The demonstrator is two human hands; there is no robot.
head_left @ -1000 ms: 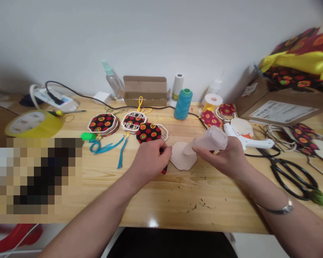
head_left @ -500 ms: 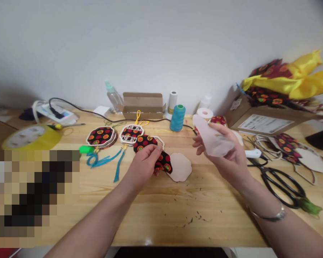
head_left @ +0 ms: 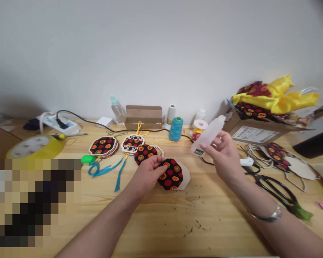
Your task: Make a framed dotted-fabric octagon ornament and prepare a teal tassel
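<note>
My left hand point(head_left: 148, 173) pinches the edge of a black fabric piece with red and orange dots point(head_left: 171, 174). That fabric lies over a pale wooden shape point(head_left: 186, 176) on the wooden table point(head_left: 161, 222). My right hand point(head_left: 224, 156) is raised above the table and grips a translucent glue bottle point(head_left: 208, 134), tilted with its cap pointing up and right. A bracelet sits on my right wrist.
Finished fabric ornaments with blue tassels point(head_left: 115, 150) lie left of centre. Behind stand a teal thread spool point(head_left: 176, 129), a small cardboard box point(head_left: 143, 116) and a spray bottle point(head_left: 116, 108). Black scissors point(head_left: 276, 190), a glue gun point(head_left: 247, 162), a shipping box with fabric point(head_left: 261, 125) sit right; yellow tape point(head_left: 32, 145) left.
My left hand has brought the dotted fabric onto the wooden shape. My right hand lifted the bottle off the shape, up and to the right. The camera tilted upward.
</note>
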